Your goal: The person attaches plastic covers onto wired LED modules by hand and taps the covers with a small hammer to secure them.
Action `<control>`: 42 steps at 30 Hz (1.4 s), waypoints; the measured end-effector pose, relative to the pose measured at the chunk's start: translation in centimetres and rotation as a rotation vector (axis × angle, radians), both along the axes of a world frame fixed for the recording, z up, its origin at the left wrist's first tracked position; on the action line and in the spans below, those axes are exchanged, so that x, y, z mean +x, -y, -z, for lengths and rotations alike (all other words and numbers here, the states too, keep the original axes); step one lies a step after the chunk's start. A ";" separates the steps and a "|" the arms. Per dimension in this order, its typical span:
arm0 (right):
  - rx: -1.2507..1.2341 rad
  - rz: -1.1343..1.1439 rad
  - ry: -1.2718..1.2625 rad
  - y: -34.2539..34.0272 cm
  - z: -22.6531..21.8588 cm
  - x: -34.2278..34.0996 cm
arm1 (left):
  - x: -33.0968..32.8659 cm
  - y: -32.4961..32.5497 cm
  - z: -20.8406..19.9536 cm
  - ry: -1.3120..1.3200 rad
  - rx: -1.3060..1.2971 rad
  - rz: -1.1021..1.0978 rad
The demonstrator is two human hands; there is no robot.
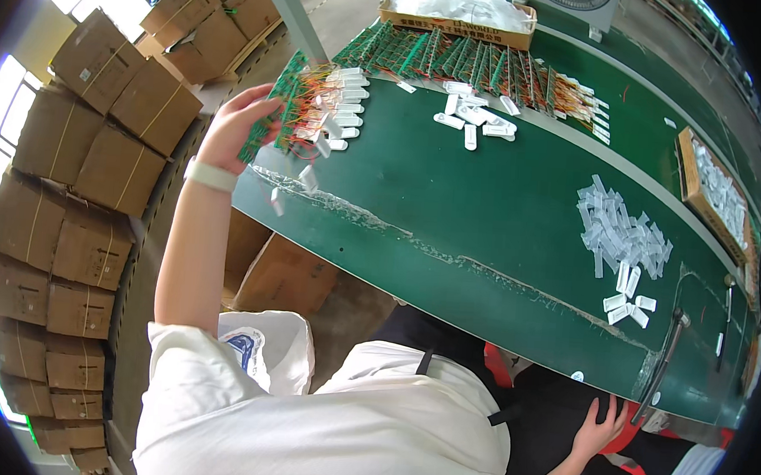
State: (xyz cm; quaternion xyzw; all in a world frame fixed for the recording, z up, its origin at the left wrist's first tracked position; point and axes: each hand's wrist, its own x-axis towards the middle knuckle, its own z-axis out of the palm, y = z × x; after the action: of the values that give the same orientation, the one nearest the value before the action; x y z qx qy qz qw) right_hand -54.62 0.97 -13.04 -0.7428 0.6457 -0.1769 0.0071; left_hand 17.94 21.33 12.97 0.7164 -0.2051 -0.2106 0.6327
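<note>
Green worktable [452,207], stacked cartons [93,242]; left hand [237,129] holds circuit boards [254,143].

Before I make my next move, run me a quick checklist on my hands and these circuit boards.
1. Left hand on the green circuit boards: ok, fingers grip their near end.
2. White plastic pieces kept on the table: not ok, a few dangle near its edge, blurred.
3. Orange wires untangled: cannot tell, they bunch together.
4. Right hand free: ok, it looks empty, below the table's edge.
5. Translucent strips out of the way: ok, heaped well right of the left hand.
</note>
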 end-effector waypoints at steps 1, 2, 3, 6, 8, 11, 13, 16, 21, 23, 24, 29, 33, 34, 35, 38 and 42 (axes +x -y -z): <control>-0.010 0.005 -0.004 -0.2 -0.1 -0.4 | 0.5 1.3 -0.1 -0.006 0.001 0.003; -0.012 0.003 -0.012 -0.5 -0.1 -0.8 | 1.7 2.2 -0.2 -0.009 -0.009 0.008; -0.013 0.004 -0.021 -0.8 0.0 -1.1 | 3.1 3.3 -0.1 -0.072 -0.069 0.065; -0.035 0.002 0.013 -1.5 -0.5 -0.8 | 7.0 6.5 1.1 -0.181 -0.154 0.099; -0.027 0.017 0.043 -1.9 -1.5 0.5 | 11.1 6.7 3.6 -0.159 -0.095 0.066; -0.028 0.020 0.056 -1.8 -1.1 1.1 | 20.1 3.7 8.8 0.094 0.322 0.034; 0.021 0.042 0.116 -1.5 -0.5 1.9 | 25.3 0.8 10.9 0.726 0.745 -0.104; 0.012 0.111 0.048 -2.8 -2.4 1.2 | 15.6 7.7 10.5 0.839 1.107 -0.104; 0.017 0.083 0.098 -1.9 -1.4 1.2 | 13.7 12.4 7.4 1.089 0.997 0.079; 0.026 0.079 0.097 -1.6 -1.6 1.3 | 11.0 15.9 6.0 1.040 0.875 0.224; 0.019 0.076 0.087 -1.5 -1.5 1.3 | 9.3 17.9 5.1 1.029 0.838 0.278; 0.023 0.107 0.060 -1.7 -2.1 1.1 | -0.1 29.4 2.8 0.863 0.661 0.517; -0.074 0.094 0.079 -3.1 -2.2 0.5 | -3.2 41.4 6.4 1.001 0.520 0.748; -0.091 0.073 0.091 -2.9 -2.5 1.0 | -4.1 43.7 7.1 1.075 0.602 0.747; -0.071 0.092 0.132 -2.9 -2.8 1.8 | -4.5 45.6 8.3 1.204 0.685 0.739; -0.082 0.085 0.137 -2.0 -4.0 3.6 | 2.1 49.2 13.4 1.303 0.662 0.640; -0.041 0.182 0.180 -3.1 -3.8 3.5 | -0.4 54.2 15.4 1.157 0.738 0.449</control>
State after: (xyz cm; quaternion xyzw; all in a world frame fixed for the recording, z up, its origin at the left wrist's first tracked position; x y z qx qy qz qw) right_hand -51.10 4.07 -9.22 -0.6623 0.7034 -0.2558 0.0336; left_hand 17.55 -32.82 -2.42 0.8208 -0.5651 0.0220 0.0807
